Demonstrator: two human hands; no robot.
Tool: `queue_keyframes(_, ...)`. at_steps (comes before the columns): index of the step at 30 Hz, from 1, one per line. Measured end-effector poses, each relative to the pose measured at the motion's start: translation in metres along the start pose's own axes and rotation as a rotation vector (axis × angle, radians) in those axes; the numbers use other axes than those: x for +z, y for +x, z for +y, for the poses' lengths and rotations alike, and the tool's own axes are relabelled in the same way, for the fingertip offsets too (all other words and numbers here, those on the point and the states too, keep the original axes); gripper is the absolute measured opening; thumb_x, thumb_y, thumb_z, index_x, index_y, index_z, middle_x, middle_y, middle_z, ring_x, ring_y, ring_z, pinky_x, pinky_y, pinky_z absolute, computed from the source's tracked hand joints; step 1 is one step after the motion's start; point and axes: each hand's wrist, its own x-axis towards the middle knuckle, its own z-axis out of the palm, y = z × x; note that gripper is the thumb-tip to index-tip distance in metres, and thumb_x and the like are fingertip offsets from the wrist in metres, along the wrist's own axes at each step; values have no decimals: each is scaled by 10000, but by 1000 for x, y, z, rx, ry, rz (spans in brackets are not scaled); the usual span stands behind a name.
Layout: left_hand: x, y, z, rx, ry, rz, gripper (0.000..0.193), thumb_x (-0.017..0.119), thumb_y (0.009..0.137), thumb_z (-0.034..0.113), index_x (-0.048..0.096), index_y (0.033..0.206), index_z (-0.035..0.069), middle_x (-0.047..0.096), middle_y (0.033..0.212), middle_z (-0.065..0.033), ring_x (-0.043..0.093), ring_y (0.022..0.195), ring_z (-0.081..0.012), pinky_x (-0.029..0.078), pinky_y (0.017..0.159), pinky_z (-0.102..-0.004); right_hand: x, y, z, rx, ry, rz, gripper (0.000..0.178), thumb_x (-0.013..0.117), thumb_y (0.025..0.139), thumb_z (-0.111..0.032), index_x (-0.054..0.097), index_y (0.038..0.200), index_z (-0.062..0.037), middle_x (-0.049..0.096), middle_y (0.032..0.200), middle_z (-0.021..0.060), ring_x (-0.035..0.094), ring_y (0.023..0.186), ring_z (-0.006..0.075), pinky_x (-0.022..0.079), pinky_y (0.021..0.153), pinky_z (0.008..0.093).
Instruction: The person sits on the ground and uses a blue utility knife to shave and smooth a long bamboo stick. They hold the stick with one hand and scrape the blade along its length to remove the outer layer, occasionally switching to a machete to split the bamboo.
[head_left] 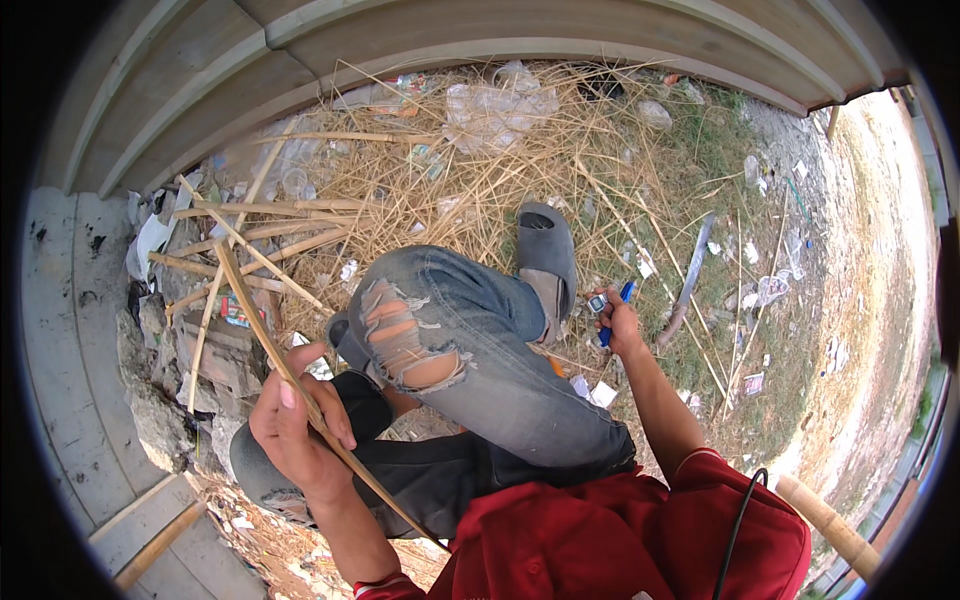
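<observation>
My left hand (300,420) is closed around a long split bamboo strip (262,335). The strip slants from the bamboo pile down past my lap, and its lower end passes by my red shirt. Out to the right, beside my shoe, my right hand (622,322) grips a small blue tool (605,336) with a squarish metallic part; its exact kind is unclear. A machete (692,270) with a curved blade lies on the ground just right of that hand. Several bamboo strips (270,232) rest in a loose stack on the left.
Corrugated sheet walls (400,60) curve along the back and left. Dry straw-like shavings (480,190), plastic scraps and paper litter the ground. Broken masonry (160,400) lies at the left. My bent knee and grey slide sandal (547,245) fill the middle. A bamboo pole (830,525) shows at lower right.
</observation>
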Motion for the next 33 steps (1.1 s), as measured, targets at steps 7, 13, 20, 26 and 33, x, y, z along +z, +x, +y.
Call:
queue_keyframes(7,-2,0,0,4,-5,-2,486,527,1036,308,630,1153,-152,478,493,-42,379,363,-68,282,341,-200,13,-10,-7,-18,40,-5,339,477,1081,-336,614,1195,-48,749,1048,65,344,466,63,444,528,273)
queue_keyframes(13,0,0,0,5,-9,-4,489,528,1035,312,629,1151,-152,480,494,-40,378,363,-67,280,347,-197,10,-8,-2,-1,267,-68,307,480,1083,-275,521,1347,-124,720,1188,21,342,484,55,468,585,255)
queue_keyframes(20,-1,-1,-1,-2,16,-1,504,527,1033,333,632,1154,-145,474,494,-38,374,365,-68,279,351,-199,22,-14,-1,24,816,-138,320,483,1079,-223,457,1397,-248,598,1418,-31,362,504,62,534,678,260)
queue_keyframes(26,-1,0,0,-5,8,-9,497,521,1035,326,633,1154,-143,474,495,-37,374,365,-68,281,352,-199,32,-12,1,41,884,-141,381,458,1085,-183,416,1456,-259,597,1417,-17,357,492,61,557,708,291)
queue_keyframes(33,-1,-1,0,-2,-3,-8,490,523,1035,315,631,1154,-148,478,492,-39,378,365,-67,281,354,-196,19,4,19,51,866,-84,337,442,1091,-198,405,1418,-269,595,1408,-33,371,511,67,558,710,287)
